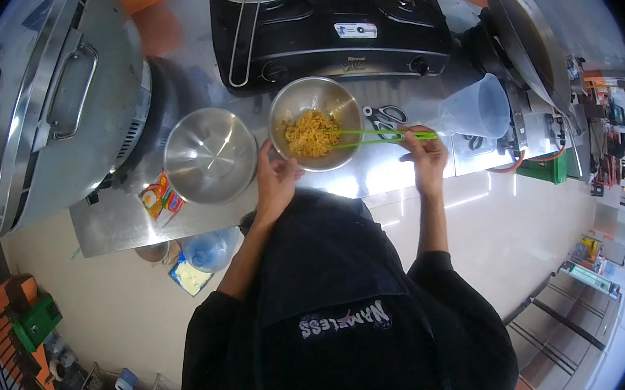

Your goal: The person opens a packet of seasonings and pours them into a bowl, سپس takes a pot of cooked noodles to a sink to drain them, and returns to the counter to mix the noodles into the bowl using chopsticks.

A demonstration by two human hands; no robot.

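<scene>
Yellow noodles (313, 132) lie heaped in a steel mixing bowl (339, 98) on the metal counter. With thumb and fingers, my left hand (278, 177) grips the bowl's lower left rim. My right hand (426, 154) holds a pair of bright green chopsticks (372, 137), spread apart, with their tips at the right side of the noodles. A pair of scissors (390, 115) with dark and grey handles lies under and behind the chopsticks. Left of the noodle bowl stands a second steel bowl (210, 155) with nothing in it.
A black Rinnai gas stove (327, 59) stands behind the bowls, bearing a wire strainer (248, 19). A large metal cooker (90, 92) fills the left. Colourful packets (161, 198) lie near the front edge. A clear plastic jug (480, 107) and a large wok (527, 35) are at right.
</scene>
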